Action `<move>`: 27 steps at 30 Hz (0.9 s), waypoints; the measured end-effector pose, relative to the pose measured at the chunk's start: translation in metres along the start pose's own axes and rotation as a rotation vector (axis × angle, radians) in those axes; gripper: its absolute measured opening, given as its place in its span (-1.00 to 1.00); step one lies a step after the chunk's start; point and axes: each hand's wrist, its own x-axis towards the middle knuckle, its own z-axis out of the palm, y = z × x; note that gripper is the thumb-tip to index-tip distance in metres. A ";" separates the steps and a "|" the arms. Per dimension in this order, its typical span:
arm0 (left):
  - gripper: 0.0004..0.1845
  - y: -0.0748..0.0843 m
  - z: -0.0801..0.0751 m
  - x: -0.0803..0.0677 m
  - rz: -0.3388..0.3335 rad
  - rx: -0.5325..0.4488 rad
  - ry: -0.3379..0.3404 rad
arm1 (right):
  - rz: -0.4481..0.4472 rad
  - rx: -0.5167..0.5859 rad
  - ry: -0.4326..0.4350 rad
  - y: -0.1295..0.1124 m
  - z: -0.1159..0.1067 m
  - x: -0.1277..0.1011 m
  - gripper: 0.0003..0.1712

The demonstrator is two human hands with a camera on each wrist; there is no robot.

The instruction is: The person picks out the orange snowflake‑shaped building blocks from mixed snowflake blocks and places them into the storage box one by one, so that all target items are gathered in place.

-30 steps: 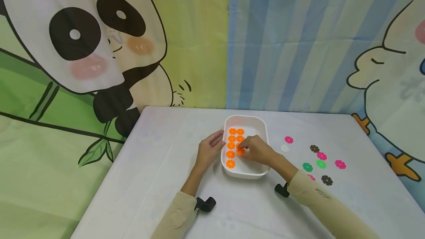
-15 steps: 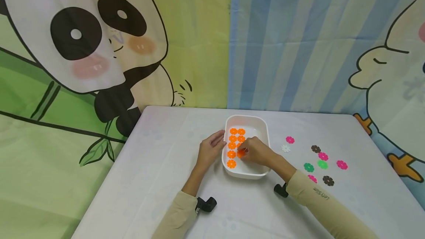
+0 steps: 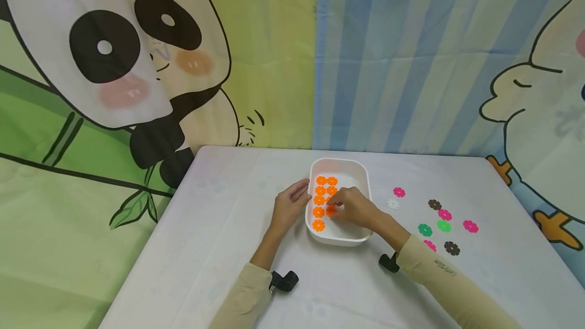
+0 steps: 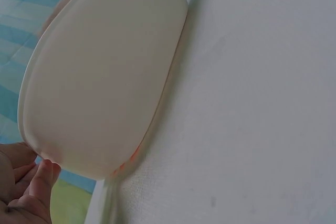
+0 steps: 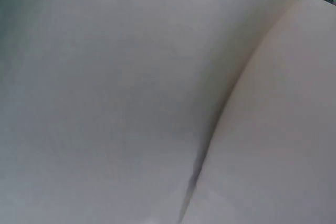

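Observation:
A white rectangular tray (image 3: 361, 170) sits mid-table with several orange flower-shaped discs (image 3: 318, 212) lined up in two columns along its left side. My right hand (image 3: 351, 207) reaches into the tray and its curled fingertips pinch an orange disc (image 3: 331, 210) in the second column. My left hand (image 3: 290, 206) rests open against the tray's left outer wall (image 4: 100, 87), fingers straight along the rim. The right wrist view shows only pale blurred tray wall (image 5: 273, 129) and table.
Loose flower discs lie on the white tablecloth right of the tray: pink (image 3: 399, 192), white (image 3: 393, 204), brown (image 3: 434, 204), green (image 3: 425, 230) and more. Cartoon curtains hang behind the table. Bare cloth lies left of the tray and at the front.
Almost nothing has moved; my right fingers stay on the orange disc in the tray, shifting only slightly. The left hand holds its place at the tray wall.

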 end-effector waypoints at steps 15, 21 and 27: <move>-0.52 0.001 0.001 0.001 -0.037 0.014 -0.005 | 0.026 -0.013 0.224 0.015 -0.051 -0.055 -0.65; -0.54 0.001 0.002 -0.001 -0.027 0.038 0.015 | -0.010 -0.052 0.310 0.027 -0.065 -0.089 -0.63; -0.54 0.001 0.001 -0.001 0.006 0.021 0.006 | 0.005 -0.065 0.338 0.037 -0.074 -0.118 -0.60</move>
